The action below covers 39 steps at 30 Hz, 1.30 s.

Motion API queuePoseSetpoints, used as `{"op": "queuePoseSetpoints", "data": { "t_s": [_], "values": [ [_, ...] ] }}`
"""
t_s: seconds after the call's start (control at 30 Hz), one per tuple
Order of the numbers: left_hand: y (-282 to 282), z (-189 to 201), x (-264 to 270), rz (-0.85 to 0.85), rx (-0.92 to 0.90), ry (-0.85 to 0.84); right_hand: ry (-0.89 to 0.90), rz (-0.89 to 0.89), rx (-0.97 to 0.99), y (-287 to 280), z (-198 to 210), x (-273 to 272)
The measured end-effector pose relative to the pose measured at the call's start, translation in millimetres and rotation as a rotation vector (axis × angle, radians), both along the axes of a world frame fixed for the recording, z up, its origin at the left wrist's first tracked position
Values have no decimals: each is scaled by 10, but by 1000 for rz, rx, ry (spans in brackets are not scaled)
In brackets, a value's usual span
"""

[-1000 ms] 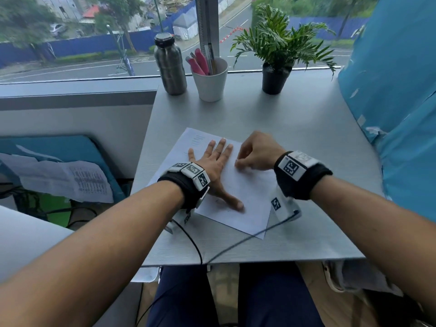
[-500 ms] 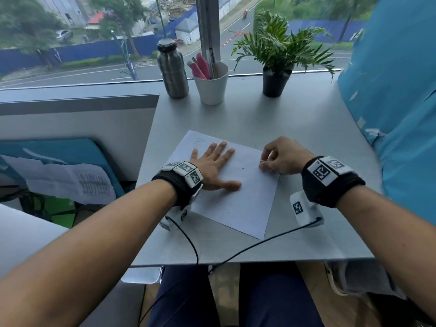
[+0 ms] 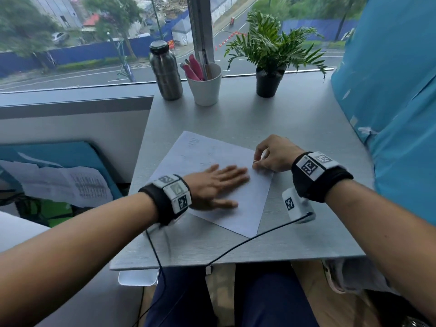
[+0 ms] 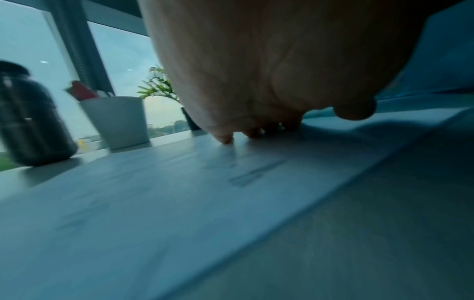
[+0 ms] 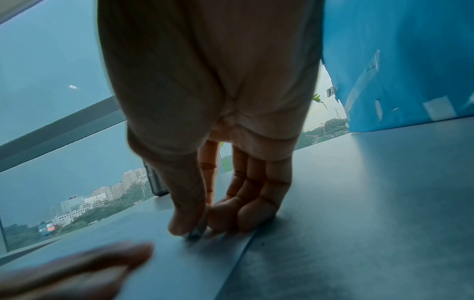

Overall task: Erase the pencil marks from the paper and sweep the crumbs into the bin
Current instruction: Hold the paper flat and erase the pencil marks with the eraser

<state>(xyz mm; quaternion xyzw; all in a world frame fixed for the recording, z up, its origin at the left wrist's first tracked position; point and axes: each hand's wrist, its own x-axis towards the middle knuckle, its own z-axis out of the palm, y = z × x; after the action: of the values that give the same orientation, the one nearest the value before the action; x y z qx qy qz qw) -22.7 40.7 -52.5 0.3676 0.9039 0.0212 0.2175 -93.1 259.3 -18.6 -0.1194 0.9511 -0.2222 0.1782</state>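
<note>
Lying flat with straight, spread fingers, the left hand (image 3: 215, 185) pressed on the paper (image 3: 245, 208), its fingertips (image 3: 243, 173) pointing toward the right hand (image 3: 273, 153) and stopping just short of it. The right hand was curled, thumb and forefinger pinching a small pale eraser (image 5: 196, 233) whose tip touched the paper close to its right edge; the other fingers (image 5: 254, 213) were folded in beside it, resting at that edge. The left fingertips (image 5: 123, 255) showed just to the left of the eraser in the right wrist view. The sheet lay askew on the grey table (image 3: 306, 138), one corner toward the person. Faint pencil marks (image 3: 194, 141) sat on the paper beyond the left fingers, near its far corner; they were blurred in the left wrist view. Farther past both hands, along the window, stood a steel bottle (image 3: 166, 72), a white cup (image 3: 205, 86) holding pens, and a potted plant (image 3: 269, 60). No bin could be made out.
</note>
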Motion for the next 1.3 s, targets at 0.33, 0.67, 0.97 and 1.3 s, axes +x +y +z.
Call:
{"op": "queuePoseSetpoints", "data": {
  "t_s": [0.33, 0.67, 0.97, 1.3],
  "values": [
    [-132, 236, -55, 210, -54, 129, 2, -26, 3, 4, -12, 7],
    [-299, 87, 196, 443, -99, -92, 163, -32, 8, -247, 1, 212],
    [-276, 76, 192, 482, -99, -115, 178, 116, -137, -543, -50, 511],
    [-270, 69, 206, 493, -92, -113, 96, 188, -142, -528, -37, 661]
  ]
}}
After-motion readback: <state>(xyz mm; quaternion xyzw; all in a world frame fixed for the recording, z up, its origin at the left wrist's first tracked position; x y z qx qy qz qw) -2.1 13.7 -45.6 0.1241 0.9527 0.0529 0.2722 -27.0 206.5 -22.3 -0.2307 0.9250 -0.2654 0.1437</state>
